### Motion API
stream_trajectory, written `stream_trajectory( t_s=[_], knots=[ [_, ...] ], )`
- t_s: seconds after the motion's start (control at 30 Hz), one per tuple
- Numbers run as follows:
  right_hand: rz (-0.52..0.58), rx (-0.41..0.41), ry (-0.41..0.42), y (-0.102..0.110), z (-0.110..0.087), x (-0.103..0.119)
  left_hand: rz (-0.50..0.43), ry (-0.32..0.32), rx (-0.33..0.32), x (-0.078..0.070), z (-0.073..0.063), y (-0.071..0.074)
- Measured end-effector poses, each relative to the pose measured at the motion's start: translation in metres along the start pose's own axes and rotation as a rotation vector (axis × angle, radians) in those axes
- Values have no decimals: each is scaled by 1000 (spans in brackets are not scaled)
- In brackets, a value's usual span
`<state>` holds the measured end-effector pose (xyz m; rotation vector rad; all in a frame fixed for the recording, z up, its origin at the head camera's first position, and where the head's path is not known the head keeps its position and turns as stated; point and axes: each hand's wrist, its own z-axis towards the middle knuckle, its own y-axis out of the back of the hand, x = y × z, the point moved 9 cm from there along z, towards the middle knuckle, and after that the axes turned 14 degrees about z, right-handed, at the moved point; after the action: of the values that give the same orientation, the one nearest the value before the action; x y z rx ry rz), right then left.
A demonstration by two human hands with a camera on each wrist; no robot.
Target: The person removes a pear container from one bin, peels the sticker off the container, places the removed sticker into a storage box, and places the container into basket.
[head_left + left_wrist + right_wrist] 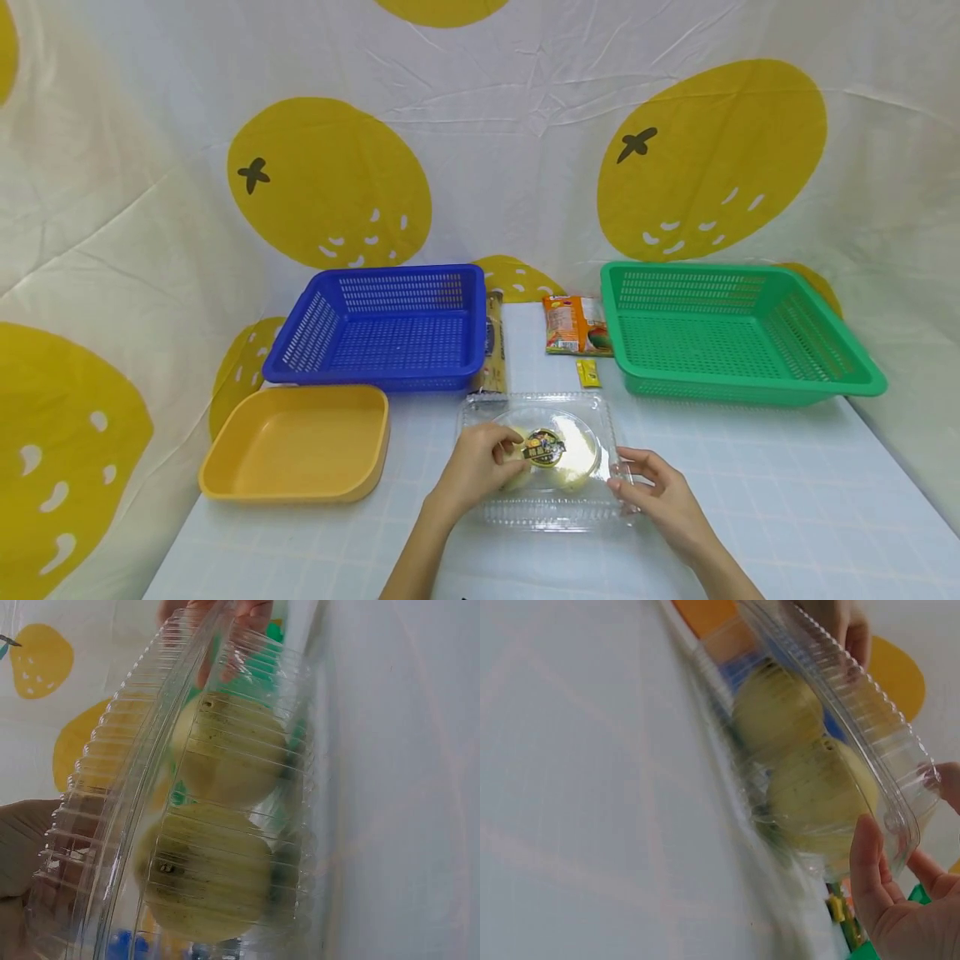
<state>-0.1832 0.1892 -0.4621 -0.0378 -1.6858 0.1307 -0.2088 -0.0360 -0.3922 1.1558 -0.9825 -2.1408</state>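
A clear plastic clamshell box (551, 512) lies on the table in front of me, with a round dark label (543, 447) on its lid. Through its ribbed wall, the left wrist view shows two round, pale yellow-green fruits, one nearer (206, 874) and one farther (231, 750). My left hand (480, 462) rests over the left of the lid, its bent fingertips beside the label and nothing visible between them. At the box's right edge my right hand (663, 500) grips the rim between thumb and fingers; the right wrist view shows this thumb (866, 844) against the side.
Behind the box stand a blue basket (405, 385) at left and a green basket (742, 387) at right. An orange tray (296, 442) sits front left. Between the baskets lie a tan long packet (493, 350), an orange snack bag (570, 325) and a small yellow sachet (588, 373).
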Motion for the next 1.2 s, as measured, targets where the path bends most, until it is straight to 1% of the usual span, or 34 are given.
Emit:
stream_trajectory(
  t_s=[0.1,0.2,0.37,0.47,0.67,0.77,0.83,0.9,1.0,1.07,1.13,1.2],
  knots=[
    [0,-8,2,0,1,0,29,0,-14,1,2,0],
    [-2,-12,1,0,2,1,69,-9,-55,1,3,0],
    [-2,-19,-12,0,2,0,91,-38,-123,-5,1,1],
    [-2,-24,-23,1,2,-1,86,-49,-146,-8,0,2],
    [-6,-24,-21,2,1,-3,30,-11,-156,-7,0,1],
    [-11,-27,-26,2,0,-3,14,-7,-166,-8,0,1],
    [-9,-31,-32,2,0,-3,15,-8,-159,-8,0,0],
    [-7,-28,-29,2,0,-3,4,-8,-131,-8,0,-1],
    [-9,-20,-13,1,0,-1,-26,-5,-65,-7,0,-2],
    [-10,-18,-4,2,0,-1,-25,-6,-23,-7,0,-4],
    [-9,-16,-2,1,0,0,10,-13,-4,-7,0,-4],
    [-7,-12,-5,1,0,-1,63,-24,-3,-8,1,-5]
  ],
)
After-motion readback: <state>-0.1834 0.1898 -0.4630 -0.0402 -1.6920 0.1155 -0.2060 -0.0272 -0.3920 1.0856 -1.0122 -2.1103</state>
